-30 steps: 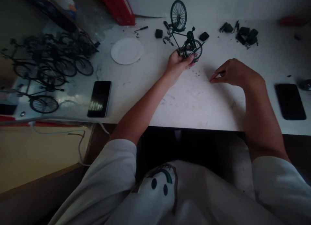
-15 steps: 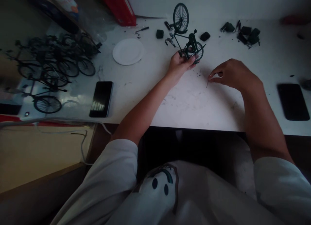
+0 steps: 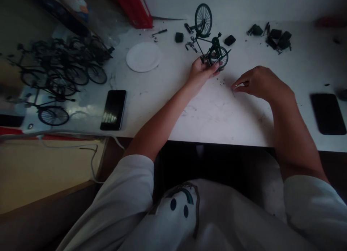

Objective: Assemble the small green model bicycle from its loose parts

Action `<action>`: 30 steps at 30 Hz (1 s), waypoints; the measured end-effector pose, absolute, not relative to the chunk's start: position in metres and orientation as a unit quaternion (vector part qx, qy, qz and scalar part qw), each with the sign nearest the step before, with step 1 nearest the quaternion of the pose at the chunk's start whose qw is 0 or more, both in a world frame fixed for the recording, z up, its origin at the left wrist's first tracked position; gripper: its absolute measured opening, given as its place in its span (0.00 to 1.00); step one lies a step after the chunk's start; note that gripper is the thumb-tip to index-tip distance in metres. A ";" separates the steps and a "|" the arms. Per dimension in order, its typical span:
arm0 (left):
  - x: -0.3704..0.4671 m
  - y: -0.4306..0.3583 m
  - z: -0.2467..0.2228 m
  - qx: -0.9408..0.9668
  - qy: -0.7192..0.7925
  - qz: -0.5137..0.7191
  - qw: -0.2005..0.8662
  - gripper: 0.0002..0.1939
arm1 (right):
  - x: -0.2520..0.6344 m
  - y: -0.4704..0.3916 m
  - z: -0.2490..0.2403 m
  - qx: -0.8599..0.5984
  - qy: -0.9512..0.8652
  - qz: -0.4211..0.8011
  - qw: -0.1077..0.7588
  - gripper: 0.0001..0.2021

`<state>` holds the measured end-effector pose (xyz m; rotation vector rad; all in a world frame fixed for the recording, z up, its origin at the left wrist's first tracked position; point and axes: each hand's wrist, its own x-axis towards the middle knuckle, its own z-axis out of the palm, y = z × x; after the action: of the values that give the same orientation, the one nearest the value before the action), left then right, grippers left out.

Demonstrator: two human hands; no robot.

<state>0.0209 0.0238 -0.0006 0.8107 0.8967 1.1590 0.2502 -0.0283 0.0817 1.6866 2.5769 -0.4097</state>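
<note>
My left hand [image 3: 203, 71] is closed around the lower wheel of a dark green model bicycle [image 3: 216, 48], which tilts up above the white table. The bicycle's other spoked wheel [image 3: 203, 20] points toward the wall. To the right, my right hand [image 3: 255, 82] is closed in a pinch, thumb and forefinger pressed on a small thin thing that is too blurred to name. Several tiny dark bits [image 3: 221, 82] lie on the table between the two hands. A dark green block-like part [image 3: 230, 40] lies just beyond the bicycle, with a similar part [image 3: 179, 37] to its left.
Several model bicycles [image 3: 55, 68] crowd the left side. A white plate [image 3: 143, 57], a phone [image 3: 114, 110] and a small screwdriver [image 3: 159, 32] lie left of my arm. Loose dark parts [image 3: 279, 39] sit at the back right; a black phone-like slab [image 3: 328, 113] lies at right.
The thin thing at my right fingertips has changed its slant a little. My left hand and the bicycle hold nearly the same place; the whole view has shifted slightly.
</note>
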 end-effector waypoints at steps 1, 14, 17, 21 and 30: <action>0.021 0.023 0.000 0.361 0.399 0.512 0.670 0.12 | 0.250 -0.028 0.081 0.545 0.826 -0.141 0.021 0.10; 0.022 0.013 0.012 0.400 0.416 0.487 0.656 0.05 | 0.259 -0.014 0.069 0.537 0.816 -0.212 -0.029 0.05; 0.022 0.014 0.013 0.390 0.428 0.482 0.657 0.10 | 0.262 -0.010 0.063 0.523 0.825 -0.210 -0.031 0.07; 0.022 0.015 0.012 0.394 0.423 0.486 0.655 0.16 | 0.262 -0.009 0.059 0.518 0.836 -0.178 -0.026 0.07; 0.018 0.017 0.005 0.413 0.402 0.489 0.655 0.07 | 0.250 -0.014 0.055 0.555 0.824 -0.095 0.064 0.14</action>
<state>0.0181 0.0173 0.0046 0.9373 0.9110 1.1094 0.2496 -0.0135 0.0553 1.6749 2.4896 -0.2855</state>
